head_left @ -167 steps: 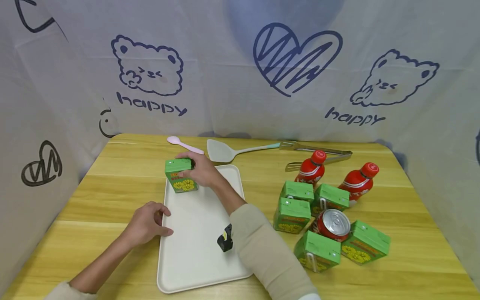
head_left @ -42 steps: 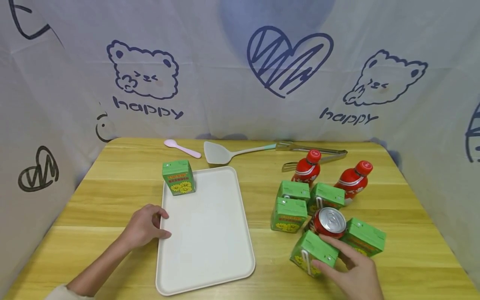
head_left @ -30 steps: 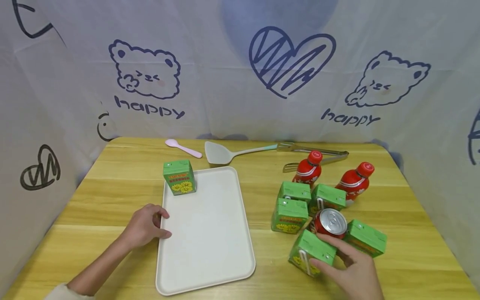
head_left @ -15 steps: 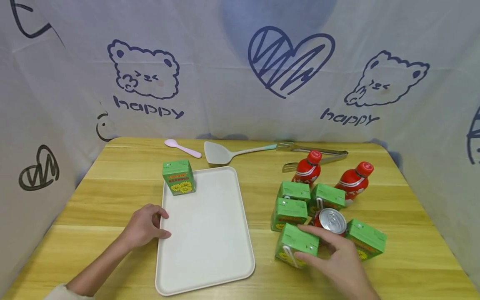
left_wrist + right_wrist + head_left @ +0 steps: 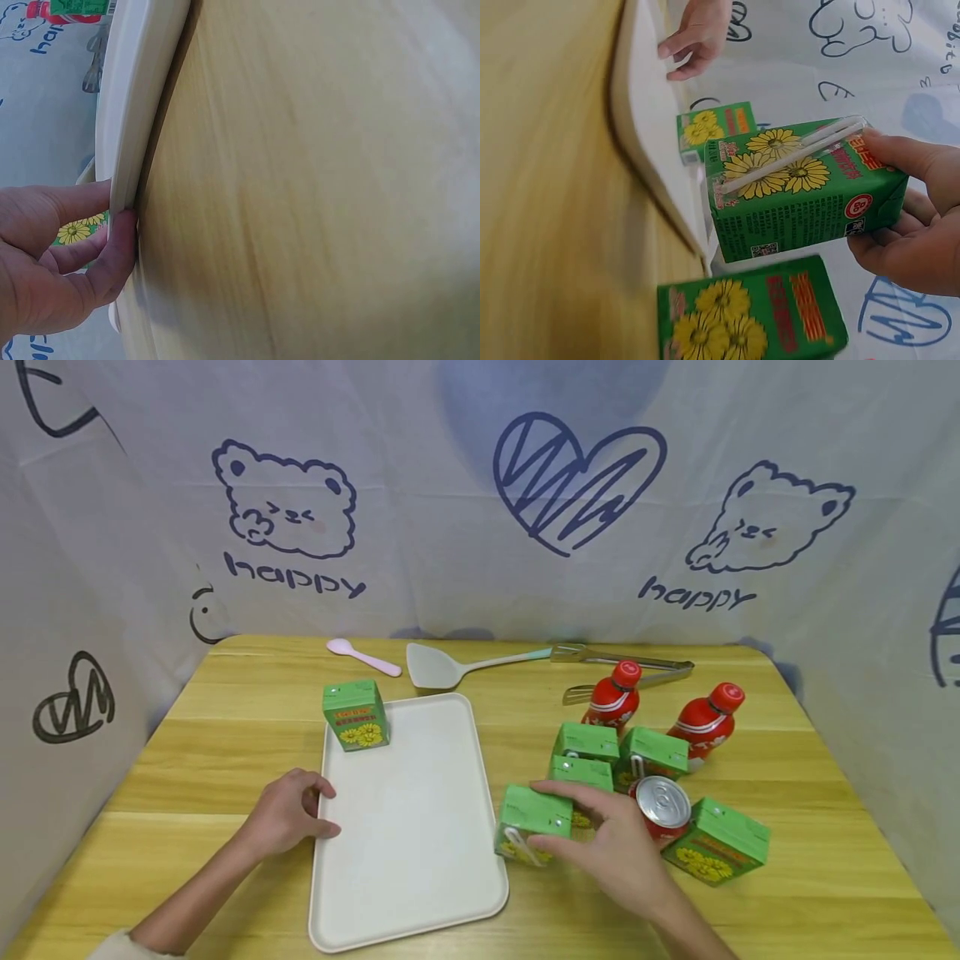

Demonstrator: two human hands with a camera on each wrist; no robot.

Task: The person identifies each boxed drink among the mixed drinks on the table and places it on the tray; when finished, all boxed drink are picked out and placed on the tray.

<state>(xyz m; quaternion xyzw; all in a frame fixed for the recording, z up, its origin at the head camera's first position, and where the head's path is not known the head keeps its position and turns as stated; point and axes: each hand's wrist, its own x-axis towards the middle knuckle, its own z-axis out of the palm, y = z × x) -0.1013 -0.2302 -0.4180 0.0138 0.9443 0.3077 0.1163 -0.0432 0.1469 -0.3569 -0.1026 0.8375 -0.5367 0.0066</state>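
My right hand (image 5: pixel 611 852) grips a green drink carton (image 5: pixel 534 818) by its upper part, thumb on one side and fingers on the other. A white straw is stuck on that carton (image 5: pixel 795 187), and it is held above the table by the tray's right edge. My left hand (image 5: pixel 288 814) pinches the left rim of the white tray (image 5: pixel 408 860); in the left wrist view its thumb and fingers meet the rim (image 5: pixel 139 127). Another green drink carton (image 5: pixel 356 717) stands upright in the tray's far left corner.
Right of the tray stand several more green cartons (image 5: pixel 716 843), a red soda can (image 5: pixel 663 810) and two red bottles (image 5: pixel 613 697) (image 5: pixel 705 722). Along the back lie a pink spoon (image 5: pixel 363 657), a spatula (image 5: pixel 438 668) and metal tongs (image 5: pixel 637 664).
My right hand has let go of the first carton in the tray, taken another from beside the can, and carried it left towards the tray. The left hand stays on the rim.
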